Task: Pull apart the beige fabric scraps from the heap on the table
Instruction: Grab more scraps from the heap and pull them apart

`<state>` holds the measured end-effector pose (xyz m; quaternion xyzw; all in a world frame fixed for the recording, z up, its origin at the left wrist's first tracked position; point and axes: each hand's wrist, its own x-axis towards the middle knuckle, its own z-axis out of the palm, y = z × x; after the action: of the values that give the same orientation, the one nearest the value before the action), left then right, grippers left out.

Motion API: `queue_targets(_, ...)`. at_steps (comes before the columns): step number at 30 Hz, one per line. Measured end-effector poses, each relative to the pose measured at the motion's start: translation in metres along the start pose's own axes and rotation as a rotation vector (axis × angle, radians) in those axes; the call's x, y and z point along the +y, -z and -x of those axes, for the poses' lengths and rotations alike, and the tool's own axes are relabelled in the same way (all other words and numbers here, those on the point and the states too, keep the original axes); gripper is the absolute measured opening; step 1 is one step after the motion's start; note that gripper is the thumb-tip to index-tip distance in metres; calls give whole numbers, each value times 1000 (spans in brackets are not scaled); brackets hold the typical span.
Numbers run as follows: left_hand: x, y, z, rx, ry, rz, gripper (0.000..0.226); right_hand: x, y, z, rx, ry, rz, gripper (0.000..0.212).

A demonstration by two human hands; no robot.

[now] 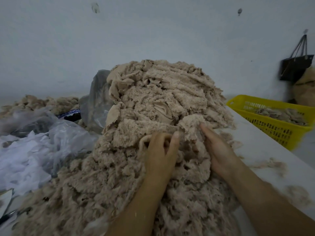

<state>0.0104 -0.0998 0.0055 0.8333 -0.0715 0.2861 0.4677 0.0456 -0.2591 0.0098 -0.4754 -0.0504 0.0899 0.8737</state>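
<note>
Both hands are in the heap of beige fabric scraps (153,99) on the table (265,159). The left hand (160,152) curls round a fleecy scrap (190,123), likely anchoring it for the pull. The right hand (219,150) lies against that scrap, fingertips buried, so I can't tell its grip. The yellow basket (255,99) to the right holds a thin layer of scraps, while crumpled plastic bags (42,142) lie to the left.

Readable text: none.
Dark blue packet (69,115): white print, too blurred to read; lies among the plastic bags (51,133) toward the table's (265,155) far left edge.
</note>
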Motion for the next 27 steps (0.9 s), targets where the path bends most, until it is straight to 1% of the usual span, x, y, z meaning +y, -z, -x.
queue_targets(2,1,-5,1,-173,70,70,47,1,-3,2,40,5,47,54)
queue_targets(3,0,-8,1,-225,98,95,50,4,-4,2,54,3,97,54)
queue_targets(6,-6,-12,0,-230,149,211,42,14,-8,1,57,-14,299,48)
queue_targets(8,-7,-10,0,-237,208,318,41,15,-12,0,92,17,319,42)
queue_targets(9,-7,-8,1,-242,242,387,41,15,-16,0,99,41,318,33)
queue_targets(10,-6,-7,1,-248,273,460,41,14,-19,1,87,58,306,18)
queue_targets(11,-4,-6,1,-256,305,534,39,14,-21,2,53,76,287,20)
queue_targets(12,-5,-6,1,-268,335,596,35,14,-24,3,30,85,258,34)
queue_targets(13,-3,-5,0,-283,368,639,33,13,-25,4,11,78,238,44)
queue_targets(14,-1,-4,0,-292,394,658,35,14,-25,5,4,77,224,46)
queue_targets(15,1,-2,1,-295,423,669,38,14,-25,7,-4,75,218,43)
queue_targets(17,4,3,3,-324,458,659,46,13,-23,9,-2,52,214,29)
queue_targets(18,5,5,4,-353,462,626,48,12,-21,10,5,50,249,22)
queue_targets(20,10,6,7,-418,443,576,40,13,-15,8,46,102,480,12)
queue_targets(21,11,6,7,-449,427,578,34,14,-14,7,55,147,613,17)
queue_targets(22,12,5,5,-461,433,589,26,16,-14,5,40,182,715,28)
queue_targets(23,11,5,3,-432,454,609,20,19,-15,4,7,188,760,43)
queue_targets(24,7,5,1,-375,495,631,20,21,-16,5,-25,169,768,56)
queue_targets(25,2,4,-2,-303,547,661,24,23,-17,6,-77,136,779,60)
queue_targets(27,-6,4,-7,-179,596,779,28,26,-22,8,-208,72,888,50)
